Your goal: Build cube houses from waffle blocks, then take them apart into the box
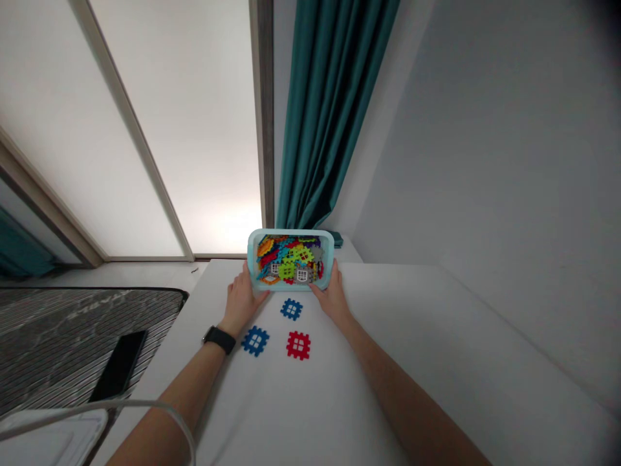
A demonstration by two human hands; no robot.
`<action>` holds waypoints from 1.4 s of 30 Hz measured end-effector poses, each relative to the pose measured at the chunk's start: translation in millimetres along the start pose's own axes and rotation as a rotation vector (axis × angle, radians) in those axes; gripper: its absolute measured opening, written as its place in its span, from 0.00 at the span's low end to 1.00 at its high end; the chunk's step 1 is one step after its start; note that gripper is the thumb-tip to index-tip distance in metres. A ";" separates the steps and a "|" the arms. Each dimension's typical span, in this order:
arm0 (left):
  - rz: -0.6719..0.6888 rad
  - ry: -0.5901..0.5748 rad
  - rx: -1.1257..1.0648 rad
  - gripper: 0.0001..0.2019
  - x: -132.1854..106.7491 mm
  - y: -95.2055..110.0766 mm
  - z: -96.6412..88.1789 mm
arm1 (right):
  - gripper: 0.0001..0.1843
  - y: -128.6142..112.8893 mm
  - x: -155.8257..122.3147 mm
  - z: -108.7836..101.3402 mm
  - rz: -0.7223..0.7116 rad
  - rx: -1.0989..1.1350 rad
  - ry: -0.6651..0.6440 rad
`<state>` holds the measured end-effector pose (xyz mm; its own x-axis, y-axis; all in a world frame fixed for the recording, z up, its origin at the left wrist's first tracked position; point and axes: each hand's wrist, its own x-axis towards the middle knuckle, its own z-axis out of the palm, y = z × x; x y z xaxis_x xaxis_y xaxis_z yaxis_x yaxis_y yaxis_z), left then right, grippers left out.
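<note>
A light blue plastic tray (252, 260) full of several colourful waffle-shaped building tiles stands at the far end of the white table (436, 336). My left hand (241, 299), with a black watch on its wrist, grips the tray's near left corner. My right hand (332, 295) grips its near right corner. Between my forearms, three loose tiles lie flat on the table: a blue tile (291, 309) nearest the tray, a second blue tile (255, 340) to the left, and a red tile (297, 345) to the right.
A black phone (119, 365) lies on a striped grey surface (58, 336) left of the table. A white object with a cable (53, 437) sits at the bottom left. A teal curtain (330, 110) and a window stand behind the table, a white wall on the right.
</note>
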<state>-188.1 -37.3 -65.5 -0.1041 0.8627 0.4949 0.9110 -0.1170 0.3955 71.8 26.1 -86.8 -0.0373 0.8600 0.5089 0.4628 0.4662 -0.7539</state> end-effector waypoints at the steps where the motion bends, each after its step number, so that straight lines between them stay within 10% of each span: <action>1: -0.004 -0.005 0.035 0.48 0.3 -0.2 0.4 | 0.52 1.6 -0.2 -0.1 -0.012 -0.011 -0.002; 20: -0.006 -0.079 0.096 0.48 -0.6 -1.6 0.3 | 0.53 8.1 -3.7 -2.3 -0.041 -0.193 -0.024; 42: -0.157 -0.055 0.170 0.44 4.6 23.4 5.4 | 0.54 -25.3 8.5 8.2 0.245 -0.341 0.078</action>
<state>-165.1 -33.4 -58.2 -0.2326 0.8896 0.3932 0.9399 0.1018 0.3258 52.5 23.3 -66.8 0.1716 0.9126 0.3712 0.7168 0.1429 -0.6825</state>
